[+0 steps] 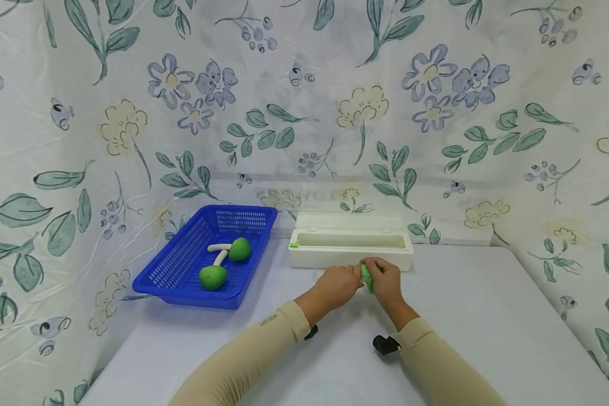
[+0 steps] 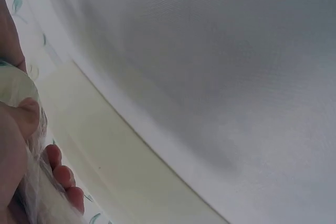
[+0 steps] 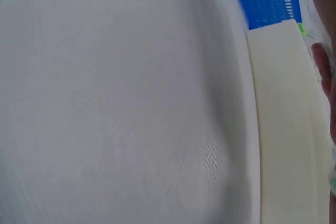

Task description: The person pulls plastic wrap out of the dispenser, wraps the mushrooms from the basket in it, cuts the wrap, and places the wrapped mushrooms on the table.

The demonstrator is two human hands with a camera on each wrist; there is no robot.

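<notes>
Both hands meet just in front of the long white box. Between them is a green-capped mushroom point(image 1: 367, 278), mostly covered by fingers. In the left wrist view, clear plastic film point(image 2: 38, 182) is wrapped about its pale stem. My left hand point(image 1: 336, 286) grips the film-covered stem with the thumb on one side and fingers on the other. The right hand point(image 1: 388, 283) pinches the green cap from the right. At the edge of the right wrist view, only part of a hand and some film show.
Behind the hands stands a white box point(image 1: 350, 260) with its lid up and a small green piece point(image 1: 294, 245) at its left end. A blue plastic basket point(image 1: 182, 293) on the left holds two green mushrooms point(image 1: 213, 278) with white stems. Floral cloth hangs behind the white table point(image 1: 467, 316).
</notes>
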